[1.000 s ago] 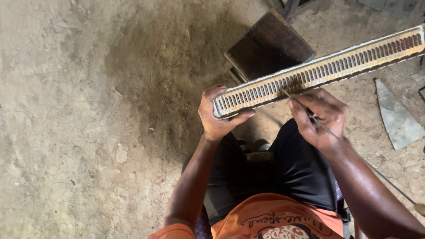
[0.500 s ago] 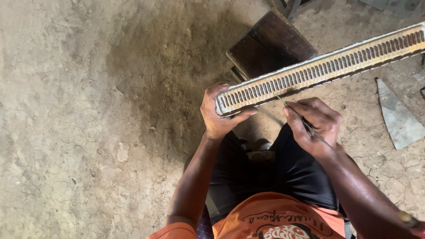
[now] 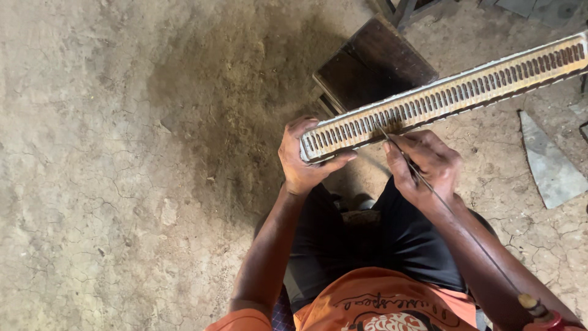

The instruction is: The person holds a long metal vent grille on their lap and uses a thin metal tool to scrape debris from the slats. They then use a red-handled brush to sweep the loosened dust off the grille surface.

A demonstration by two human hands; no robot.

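Gripping the near end of the slotted bar (image 3: 441, 98) at frame centre, the left hand (image 3: 303, 162) clamps it; the right hand (image 3: 425, 165) pinches a rod (image 3: 453, 214) into a slot; the bar's far end is cut off upper right

Left hand (image 3: 304, 160): at 12 o'clock, fingers curled shut, thumb pointing toward 3 o'clock.
Right hand (image 3: 427, 167): at 2 o'clock, fingers pinched closed.
Forearms: both extended forward, angled inward.

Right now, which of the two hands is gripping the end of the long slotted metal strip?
The left hand: it wraps around the near end of the long slotted metal strip. The right hand instead pinches a thin metal rod, whose tip reaches the slots.
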